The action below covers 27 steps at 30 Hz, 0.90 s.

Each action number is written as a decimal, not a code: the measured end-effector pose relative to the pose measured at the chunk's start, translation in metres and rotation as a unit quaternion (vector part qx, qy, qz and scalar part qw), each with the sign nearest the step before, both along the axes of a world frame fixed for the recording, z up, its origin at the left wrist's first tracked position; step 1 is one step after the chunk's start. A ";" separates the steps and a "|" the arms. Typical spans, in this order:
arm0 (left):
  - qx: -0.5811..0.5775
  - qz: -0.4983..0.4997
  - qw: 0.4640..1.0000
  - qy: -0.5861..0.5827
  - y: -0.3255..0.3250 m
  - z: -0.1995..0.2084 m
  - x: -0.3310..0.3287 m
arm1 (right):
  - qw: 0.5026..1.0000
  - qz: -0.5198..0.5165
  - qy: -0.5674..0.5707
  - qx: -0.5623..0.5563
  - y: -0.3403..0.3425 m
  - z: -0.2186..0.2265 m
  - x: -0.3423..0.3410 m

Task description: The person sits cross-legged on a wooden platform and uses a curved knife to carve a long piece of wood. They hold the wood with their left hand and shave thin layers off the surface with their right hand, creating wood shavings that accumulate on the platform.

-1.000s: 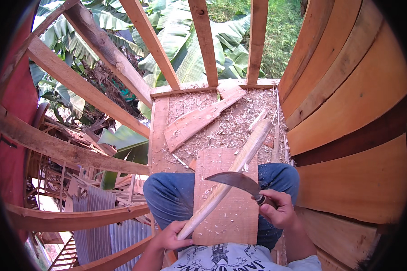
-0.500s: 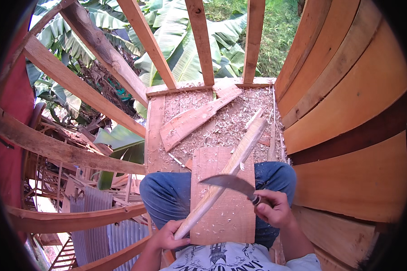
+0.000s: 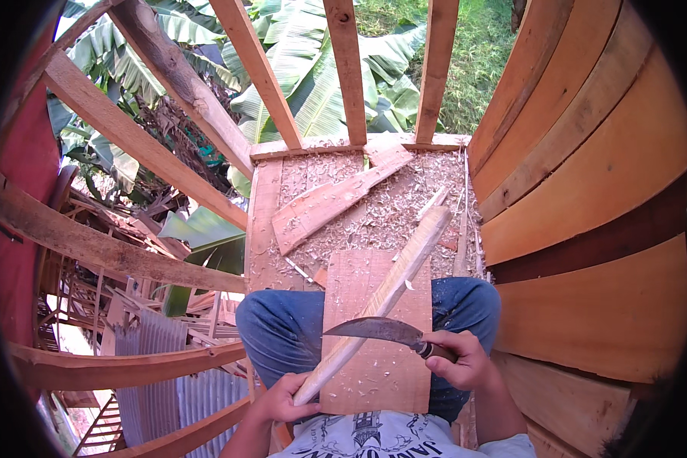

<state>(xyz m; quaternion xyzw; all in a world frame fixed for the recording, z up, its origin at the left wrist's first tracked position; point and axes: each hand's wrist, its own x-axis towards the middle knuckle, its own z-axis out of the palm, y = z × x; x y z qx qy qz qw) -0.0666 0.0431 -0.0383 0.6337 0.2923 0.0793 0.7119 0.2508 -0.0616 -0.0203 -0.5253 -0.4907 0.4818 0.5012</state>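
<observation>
My left hand is closed round the lower end of a pale wooden stick, which slants up and away to the right over my lap. In my right hand is the dark handle of a curved knife. Its blade points left and lies across the lower half of the stick; whether the edge touches the wood I cannot tell. Under the stick, a flat wooden board rests on my lap between my knees, with a few shavings on it.
Shavings cover the wooden floor ahead, where a cut plank piece lies. Slats stand along the front and left, with banana leaves beyond. A plank wall rises close on my right. Corrugated sheets lie below left.
The knife has moved down the stick towards me, its blade now lying flatter across it. My left hand keeps its hold at the stick's lower end. The view has shifted slightly.
</observation>
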 end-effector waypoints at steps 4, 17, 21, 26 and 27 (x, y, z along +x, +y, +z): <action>0.030 -0.009 0.999 0.000 0.002 0.003 0.000 | 0.999 -0.015 -0.009 0.027 0.003 -0.002 0.005; 0.017 -0.021 1.000 -0.004 0.004 0.006 0.007 | 0.993 -0.100 0.061 -0.024 0.001 0.003 0.001; 0.025 -0.019 1.000 0.002 0.004 0.001 0.000 | 0.993 -0.087 0.079 -0.022 -0.002 0.004 0.002; 0.016 -0.020 1.000 0.000 0.005 0.010 0.009 | 0.984 -0.175 -0.024 0.026 0.001 -0.009 -0.001; 0.013 -0.020 1.000 -0.004 0.005 0.009 0.009 | 0.980 -0.192 -0.043 0.039 0.002 -0.010 -0.004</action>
